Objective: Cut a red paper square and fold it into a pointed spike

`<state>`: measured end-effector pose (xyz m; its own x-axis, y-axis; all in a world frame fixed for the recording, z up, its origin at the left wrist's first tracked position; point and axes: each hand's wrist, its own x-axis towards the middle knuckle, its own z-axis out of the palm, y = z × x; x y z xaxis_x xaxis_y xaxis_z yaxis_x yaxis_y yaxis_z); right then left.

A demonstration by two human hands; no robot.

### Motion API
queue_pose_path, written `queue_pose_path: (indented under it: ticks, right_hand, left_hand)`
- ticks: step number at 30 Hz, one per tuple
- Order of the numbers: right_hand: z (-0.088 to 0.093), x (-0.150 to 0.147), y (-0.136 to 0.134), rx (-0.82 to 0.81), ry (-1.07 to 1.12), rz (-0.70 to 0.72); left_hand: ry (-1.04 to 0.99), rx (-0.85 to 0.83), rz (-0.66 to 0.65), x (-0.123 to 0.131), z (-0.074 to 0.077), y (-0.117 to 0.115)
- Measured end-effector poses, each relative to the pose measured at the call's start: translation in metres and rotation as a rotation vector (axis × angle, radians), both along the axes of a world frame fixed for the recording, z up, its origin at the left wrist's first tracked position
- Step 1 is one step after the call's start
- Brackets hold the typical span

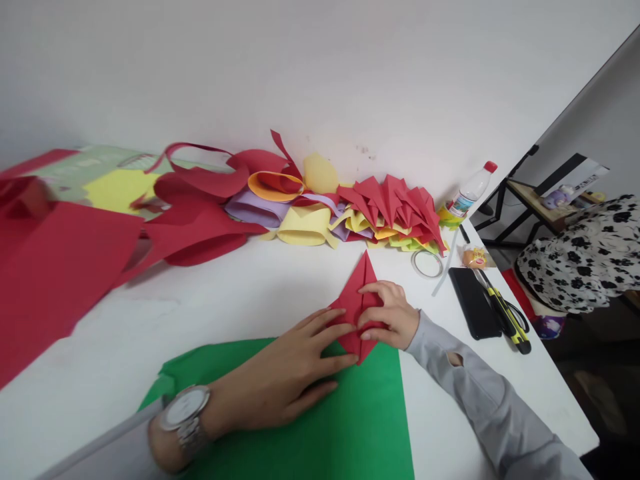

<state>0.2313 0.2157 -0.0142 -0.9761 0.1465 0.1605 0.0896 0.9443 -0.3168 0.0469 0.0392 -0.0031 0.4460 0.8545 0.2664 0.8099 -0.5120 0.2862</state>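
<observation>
A red folded paper (356, 297) in a pointed diamond shape lies partly on a green sheet (370, 413) and partly on the white table. From the left, my left hand (300, 363), with a watch on its wrist, rests its spread fingertips on the paper's left and lower part. My right hand (390, 315) lies on the paper's right side, its fingers apart and bent across the centre crease. Both hands press the paper flat; neither one grips it.
Behind are red paper pieces (200, 230), yellow paper (305, 223) and folded red shapes (395, 203). At the right are a tape roll (427, 263), a bottle (467, 193), a black phone (475, 303), a yellow cutter (505, 313), scissors (520, 317) and the table's edge.
</observation>
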Motion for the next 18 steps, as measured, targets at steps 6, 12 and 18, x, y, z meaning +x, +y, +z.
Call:
queue_pose_path:
  ticks: [6,12,18]
  right_hand:
    - [0.0029,-0.0025,0.0043,-0.015,-0.059,0.027]
    - [0.0005,-0.0054,0.0032,0.008,-0.06,0.016]
    - [0.0001,-0.0059,0.0011,0.002,-0.043,0.024]
  left_hand:
    - [0.037,-0.012,-0.011,-0.0007,-0.0013,-0.0001]
    - [0.037,0.014,-0.018,-0.0005,-0.0017,-0.0005]
    - [0.048,-0.004,-0.031,0.0,-0.001,0.0]
